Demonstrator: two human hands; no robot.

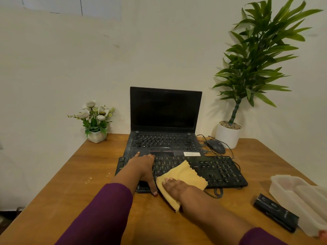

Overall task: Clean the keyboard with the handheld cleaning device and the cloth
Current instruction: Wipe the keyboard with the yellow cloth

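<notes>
Wooden desk point(70, 174): keyboard point(219, 170) under left hand point(141, 167), cloth point(185, 175) under right hand point(177, 187).

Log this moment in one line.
left hand: flat on keyboard | right hand: presses cloth onto keyboard | laptop: open, behind keyboard

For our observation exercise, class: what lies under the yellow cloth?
The yellow cloth drapes over the front middle of the black keyboard, its near end on the wooden table. The right hand presses on top. The keys beneath are covered and cannot be seen.
</notes>
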